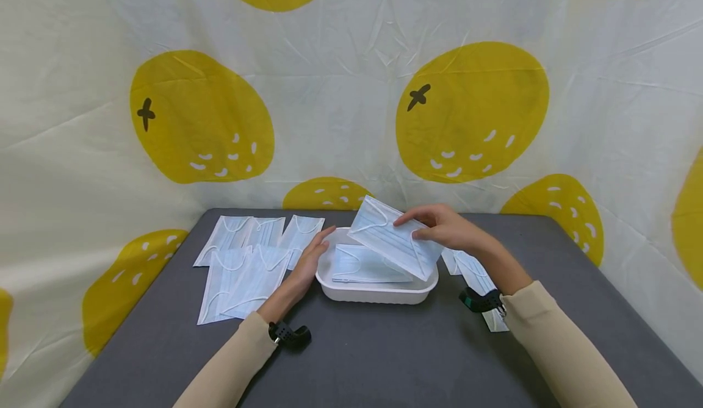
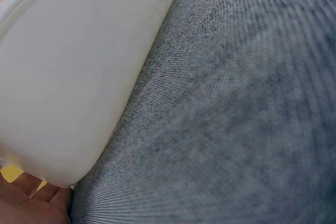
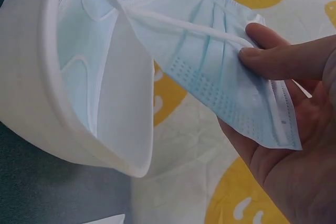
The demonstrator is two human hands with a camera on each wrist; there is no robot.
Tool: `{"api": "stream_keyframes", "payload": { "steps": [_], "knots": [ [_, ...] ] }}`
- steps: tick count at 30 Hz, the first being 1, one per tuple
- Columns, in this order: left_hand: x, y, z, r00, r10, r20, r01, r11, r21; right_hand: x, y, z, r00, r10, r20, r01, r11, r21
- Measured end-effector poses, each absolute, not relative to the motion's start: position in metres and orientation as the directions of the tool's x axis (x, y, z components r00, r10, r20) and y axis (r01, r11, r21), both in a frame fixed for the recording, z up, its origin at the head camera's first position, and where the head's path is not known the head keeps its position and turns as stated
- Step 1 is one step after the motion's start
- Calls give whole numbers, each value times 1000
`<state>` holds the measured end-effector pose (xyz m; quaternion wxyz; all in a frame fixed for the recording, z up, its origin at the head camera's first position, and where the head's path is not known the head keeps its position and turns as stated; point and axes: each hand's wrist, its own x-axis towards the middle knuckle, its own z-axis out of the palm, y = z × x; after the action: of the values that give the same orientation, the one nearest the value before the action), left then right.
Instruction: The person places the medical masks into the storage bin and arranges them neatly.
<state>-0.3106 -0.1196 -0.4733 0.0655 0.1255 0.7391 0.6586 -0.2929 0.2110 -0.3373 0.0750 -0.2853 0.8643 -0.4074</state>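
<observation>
My right hand (image 1: 447, 228) pinches a light-blue pleated face mask (image 1: 392, 237) between thumb and fingers, tilted above a white plastic tub (image 1: 376, 294). White ear loops lie across the held mask, and the right wrist view shows the thumb (image 3: 278, 61) on its near face. Another blue mask (image 1: 362, 264) lies flat inside the tub. At the tub's left end rests my left hand (image 1: 307, 268), its fingers fairly straight along the outer wall. The left wrist view shows those fingers (image 2: 39, 198) right against the tub's end; part of that hand is out of frame.
Several masks (image 1: 247, 280) lie overlapping on the dark grey table (image 1: 362, 353) to the left of the tub. More masks (image 1: 476, 277) lie at the right, partly hidden under my right forearm. Behind the table hangs a white curtain (image 1: 340, 109) with yellow fruit shapes.
</observation>
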Motion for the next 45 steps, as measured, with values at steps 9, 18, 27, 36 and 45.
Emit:
{"api": "stream_keyframes", "payload": {
  "steps": [9,18,27,36,45],
  "knots": [
    [-310,-120,-472,-961,268,73,105,104,989,-315,192,-330,-756,-654,-22,-398,487,-778],
    [-311,-120,-472,-959,269,84,115,104,988,-339,178,-333,-644,-754,-126,-385,462,-799],
    [-310,-121,-471,-961,265,81,113,106,988,-356,166,-340,-581,-776,-245,-320,495,-808],
    [-309,-120,-471,-956,278,91,123,99,987,-364,159,-354,-569,-761,-311,-291,540,-790],
    [-308,-121,-472,-959,270,84,112,92,989,-369,155,-362,-533,-777,-335,-300,544,-783]
  ]
}}
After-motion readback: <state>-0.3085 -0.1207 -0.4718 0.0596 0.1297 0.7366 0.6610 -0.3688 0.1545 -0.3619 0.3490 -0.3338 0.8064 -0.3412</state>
